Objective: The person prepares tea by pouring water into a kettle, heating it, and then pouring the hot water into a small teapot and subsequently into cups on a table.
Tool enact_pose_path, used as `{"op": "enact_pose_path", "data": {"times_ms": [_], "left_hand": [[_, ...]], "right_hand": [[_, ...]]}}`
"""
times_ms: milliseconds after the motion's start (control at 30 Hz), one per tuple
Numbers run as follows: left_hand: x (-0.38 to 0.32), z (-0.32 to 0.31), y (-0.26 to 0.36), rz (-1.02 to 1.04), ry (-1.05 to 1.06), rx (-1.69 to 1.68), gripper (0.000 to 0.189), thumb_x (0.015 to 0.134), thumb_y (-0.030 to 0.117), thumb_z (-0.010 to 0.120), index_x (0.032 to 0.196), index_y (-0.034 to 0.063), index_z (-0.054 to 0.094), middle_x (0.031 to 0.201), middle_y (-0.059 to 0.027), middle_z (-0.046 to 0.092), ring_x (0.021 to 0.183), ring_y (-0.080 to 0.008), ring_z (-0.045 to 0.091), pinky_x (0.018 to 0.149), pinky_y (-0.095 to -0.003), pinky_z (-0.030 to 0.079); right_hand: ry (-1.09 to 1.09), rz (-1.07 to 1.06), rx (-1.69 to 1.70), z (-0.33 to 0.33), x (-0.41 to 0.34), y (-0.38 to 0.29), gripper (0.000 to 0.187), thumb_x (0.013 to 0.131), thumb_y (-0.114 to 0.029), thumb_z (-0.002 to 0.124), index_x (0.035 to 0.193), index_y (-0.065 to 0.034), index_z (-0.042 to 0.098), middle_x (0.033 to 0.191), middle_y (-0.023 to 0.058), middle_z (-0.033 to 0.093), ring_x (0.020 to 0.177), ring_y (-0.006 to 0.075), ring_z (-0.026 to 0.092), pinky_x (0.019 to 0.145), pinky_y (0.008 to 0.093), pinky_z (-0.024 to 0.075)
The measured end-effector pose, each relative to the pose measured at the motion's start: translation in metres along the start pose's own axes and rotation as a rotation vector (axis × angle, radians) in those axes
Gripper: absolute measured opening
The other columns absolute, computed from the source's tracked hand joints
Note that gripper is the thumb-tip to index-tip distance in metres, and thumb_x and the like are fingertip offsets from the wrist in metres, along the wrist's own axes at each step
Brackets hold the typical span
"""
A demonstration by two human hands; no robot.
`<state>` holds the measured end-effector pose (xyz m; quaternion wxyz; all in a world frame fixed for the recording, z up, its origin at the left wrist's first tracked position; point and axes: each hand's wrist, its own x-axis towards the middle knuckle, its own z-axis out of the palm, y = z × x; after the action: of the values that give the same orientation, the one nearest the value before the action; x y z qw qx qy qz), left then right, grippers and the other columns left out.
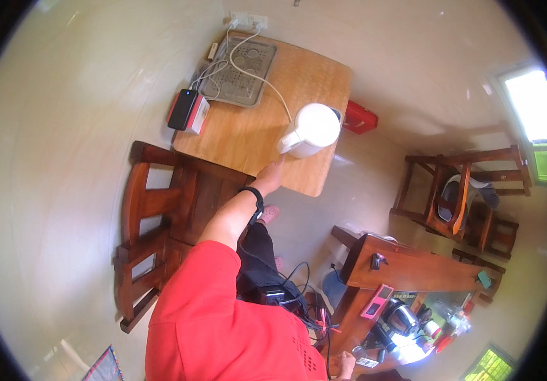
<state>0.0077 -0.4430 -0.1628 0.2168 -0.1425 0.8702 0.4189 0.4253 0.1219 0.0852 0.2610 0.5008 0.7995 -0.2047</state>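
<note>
My left hand [271, 175], with a black watch on the wrist, reaches to the near side of a white electric kettle [317, 125]. Its fingertips are at the lower end of the kettle's handle; whether they touch is unclear. The kettle stands near the right edge of a wooden table [235, 147], and a white cord runs towards it. My right hand [347, 364] is low in the picture at a wooden desk [359, 295], beside a clear glass [359, 352]. Its fingers look curled, but their grip cannot be made out.
A metal tray [240, 71] and a black power bank [183, 109] on a box are at the table's left. Wooden chairs [159, 200] stand at the left, others at the right. Cables [304, 309] hang beside me. The desk bears a pink device [377, 301] and other items.
</note>
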Motion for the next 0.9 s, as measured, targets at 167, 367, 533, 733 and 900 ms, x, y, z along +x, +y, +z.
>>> {"op": "enact_pose_path", "data": {"times_ms": [167, 367, 533, 733, 900], "left_hand": [[0.036, 0.005, -0.010, 0.055, 0.059, 0.202, 0.043, 0.089, 0.005, 0.039, 0.132, 0.0034, 0.041, 0.113, -0.0209, 0.059, 0.101, -0.0379, 0.059, 0.082, -0.0485, 0.049], [0.048, 0.010, -0.013, 0.081, 0.078, 0.317, 0.029, 0.087, 0.004, 0.042, 0.113, 0.0028, 0.053, 0.107, -0.0180, 0.062, 0.099, -0.0358, 0.060, 0.078, -0.0495, 0.048], [0.047, 0.000, -0.013, 0.086, -0.007, 0.261, 0.030, 0.087, 0.005, 0.041, 0.116, 0.0006, 0.051, 0.102, -0.0211, 0.063, 0.096, -0.0386, 0.061, 0.078, -0.0511, 0.046], [0.046, 0.010, -0.020, 0.043, -0.018, 0.079, 0.028, 0.091, 0.012, 0.040, 0.113, 0.0001, 0.051, 0.102, -0.0248, 0.063, 0.095, -0.0407, 0.061, 0.079, -0.0516, 0.047], [0.035, 0.020, -0.039, 0.201, -0.205, 0.035, 0.029, 0.085, 0.011, 0.046, 0.107, -0.0038, 0.058, 0.101, -0.0289, 0.062, 0.096, -0.0425, 0.060, 0.082, -0.0487, 0.048]], "right_hand": [[0.040, -0.025, 0.007, -0.006, -0.016, -0.060, 0.024, 0.094, -0.016, 0.053, 0.098, 0.0041, 0.065, 0.070, 0.0066, 0.065, 0.056, 0.0150, 0.063, 0.047, 0.0273, 0.0495], [0.015, -0.027, -0.155, -0.003, -0.027, -0.082, 0.027, 0.093, -0.019, 0.054, 0.100, 0.0052, 0.065, 0.070, 0.0082, 0.065, 0.058, 0.0151, 0.062, 0.048, 0.0299, 0.0485], [0.028, -0.077, -0.247, 0.002, -0.042, -0.117, 0.030, 0.092, -0.020, 0.055, 0.106, 0.0046, 0.065, 0.072, 0.0108, 0.066, 0.063, 0.0179, 0.065, 0.057, 0.0317, 0.0509], [0.035, -0.169, -0.310, 0.002, -0.036, -0.126, 0.031, 0.091, -0.018, 0.056, 0.110, 0.0049, 0.063, 0.110, 0.0188, 0.064, 0.103, 0.0256, 0.063, 0.089, 0.0342, 0.0473], [0.099, -0.333, -0.377, 0.018, -0.033, -0.117, 0.029, 0.090, -0.019, 0.057, 0.108, 0.0027, 0.065, 0.103, 0.0207, 0.067, 0.096, 0.0301, 0.065, 0.088, 0.0356, 0.0492]]}}
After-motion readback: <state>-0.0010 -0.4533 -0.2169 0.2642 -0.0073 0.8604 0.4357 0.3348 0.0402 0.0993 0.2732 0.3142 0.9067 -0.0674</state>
